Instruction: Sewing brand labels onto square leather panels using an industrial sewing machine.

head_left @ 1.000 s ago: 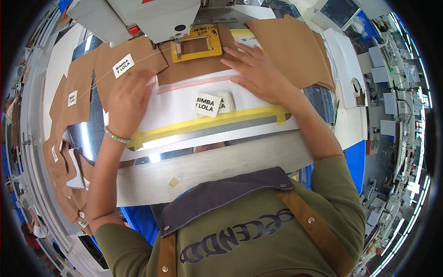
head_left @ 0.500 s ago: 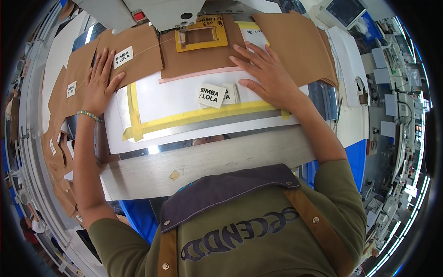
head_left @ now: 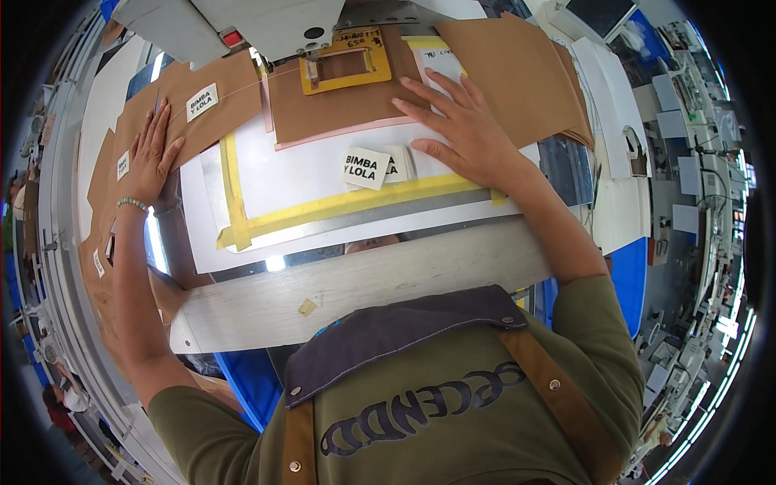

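My left hand [head_left: 149, 162] lies open on brown panels [head_left: 218, 113] at the left, which carry white printed labels [head_left: 203, 101]. My right hand [head_left: 461, 137] is spread open, fingertips over the middle brown panel [head_left: 323, 117] and the white strip beside it. On that panel lies a yellow rectangular frame [head_left: 376, 79] beside the sewing machine head [head_left: 267, 28], with a thread running leftward. A pink strip [head_left: 299, 145] shows along the panel's lower edge. Below it, a small stack of white labels [head_left: 364, 167] rests on a white board [head_left: 299, 190] edged with yellow tape.
A pile of brown panels [head_left: 517, 81] lies at the right, beside white card [head_left: 614, 113] and a screen [head_left: 594, 16]. Blue bins [head_left: 246, 380] stand below the pale table edge [head_left: 364, 283]. Other workstations line the right; a co-worker [head_left: 61, 400] shows at far left.
My left hand has moved from the white board left onto the brown panels, and those panels have shifted slightly left. The pink strip's right part has become covered by the middle panel.
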A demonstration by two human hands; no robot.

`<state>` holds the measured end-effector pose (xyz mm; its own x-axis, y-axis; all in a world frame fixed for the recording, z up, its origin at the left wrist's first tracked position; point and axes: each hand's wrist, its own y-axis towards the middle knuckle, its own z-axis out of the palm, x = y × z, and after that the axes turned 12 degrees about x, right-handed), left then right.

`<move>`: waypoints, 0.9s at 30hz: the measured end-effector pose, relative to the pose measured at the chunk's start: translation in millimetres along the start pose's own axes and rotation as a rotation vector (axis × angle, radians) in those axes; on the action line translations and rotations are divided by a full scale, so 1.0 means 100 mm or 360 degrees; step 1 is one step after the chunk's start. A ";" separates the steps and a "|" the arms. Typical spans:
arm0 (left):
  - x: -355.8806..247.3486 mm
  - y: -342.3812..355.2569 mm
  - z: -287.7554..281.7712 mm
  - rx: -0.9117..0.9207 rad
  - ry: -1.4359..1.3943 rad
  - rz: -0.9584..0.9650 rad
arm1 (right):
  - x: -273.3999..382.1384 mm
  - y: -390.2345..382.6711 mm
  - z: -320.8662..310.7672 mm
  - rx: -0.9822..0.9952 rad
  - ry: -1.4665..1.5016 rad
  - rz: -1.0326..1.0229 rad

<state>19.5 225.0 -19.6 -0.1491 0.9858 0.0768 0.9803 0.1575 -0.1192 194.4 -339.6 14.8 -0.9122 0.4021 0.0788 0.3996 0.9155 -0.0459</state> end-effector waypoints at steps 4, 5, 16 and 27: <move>0.06 -0.20 0.00 -0.0022 0.0122 -0.0181 | 0.05 0.04 -0.01 -0.0049 -0.0001 -0.0014; 0.01 -0.25 0.00 -0.0022 0.0128 -0.0177 | 0.06 0.06 -0.01 -0.0049 -0.0006 -0.0017; -2.34 -0.62 -0.55 -0.0181 -0.0299 0.0460 | -0.07 -0.04 -0.09 -0.0039 0.0189 -0.0028; -2.38 -0.55 -0.45 -0.0165 -0.0361 0.0497 | -0.14 -0.20 -0.02 -0.0047 0.0009 -0.0107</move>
<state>7.1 -21.0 12.9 0.1449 0.9749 -0.1692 0.9891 -0.1471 -0.0007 199.2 -363.8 16.5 -0.9365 0.3398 0.0862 0.3402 0.9403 -0.0106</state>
